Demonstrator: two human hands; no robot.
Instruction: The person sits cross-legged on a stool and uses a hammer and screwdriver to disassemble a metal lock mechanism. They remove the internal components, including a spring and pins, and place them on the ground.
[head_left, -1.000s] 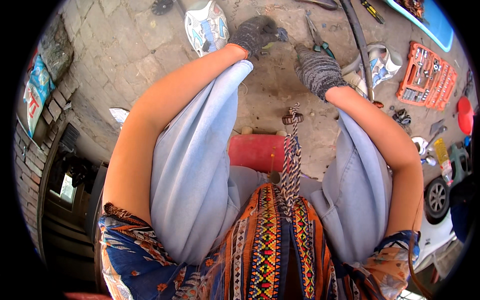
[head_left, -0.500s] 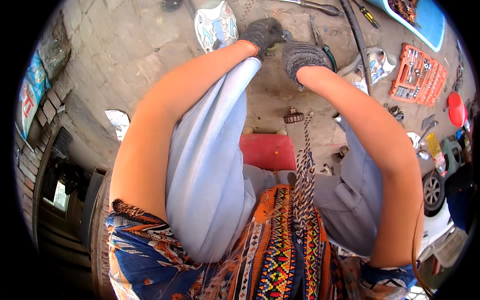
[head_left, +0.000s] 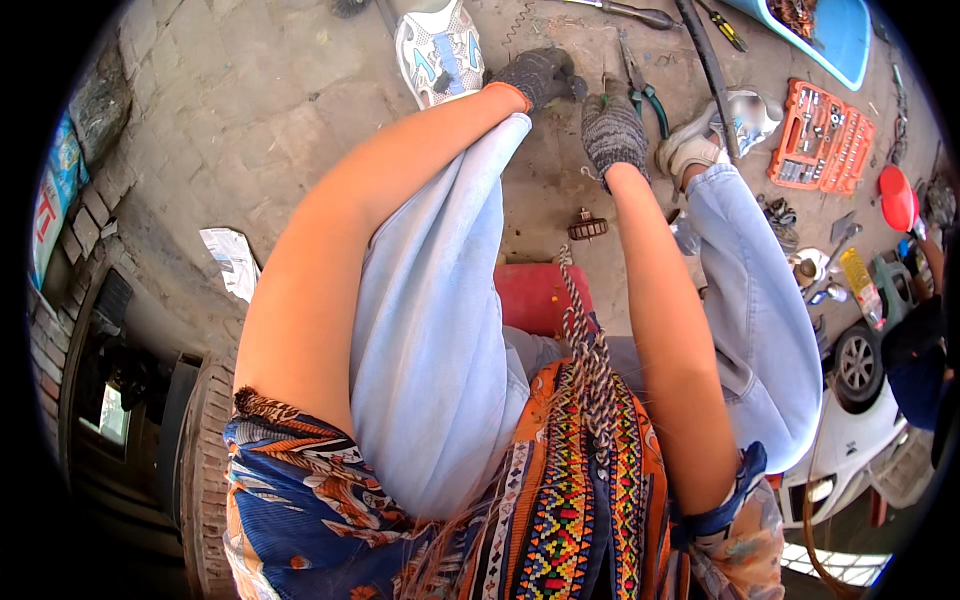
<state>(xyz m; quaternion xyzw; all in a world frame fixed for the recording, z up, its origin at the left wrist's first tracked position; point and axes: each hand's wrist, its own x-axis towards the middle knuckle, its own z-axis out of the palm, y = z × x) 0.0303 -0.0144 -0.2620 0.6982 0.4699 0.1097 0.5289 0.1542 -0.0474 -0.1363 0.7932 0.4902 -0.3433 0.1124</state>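
My left hand [head_left: 543, 78], in a dark grey knit glove with an orange cuff, is by the inner side of the left shoe [head_left: 440, 55]. Its fingers are curled closed; whatever they hold is hidden. A little to the right, my right hand [head_left: 614, 135] wears a similar grey glove and points away from me, low over the ground. Its fingers are drawn together around something thin that I cannot make out. Just right of it lie pliers [head_left: 648, 98] with dark green handles. Nearer me on the ground sits a small round ribbed metal part with a shaft [head_left: 587, 226].
A red stool [head_left: 540, 298] stands between my legs. To the right are a black bar [head_left: 706, 70], an orange socket set case [head_left: 820, 137], a red round dish [head_left: 898, 198] and a toy-like white car [head_left: 850, 455]. A blue tub [head_left: 845, 65] stands far right.
My right hand has turned from sideways to pointing away, and its forearm has swung inward. The hands are farther apart. My left hand stays near the shoe, and the right leg now shows more.
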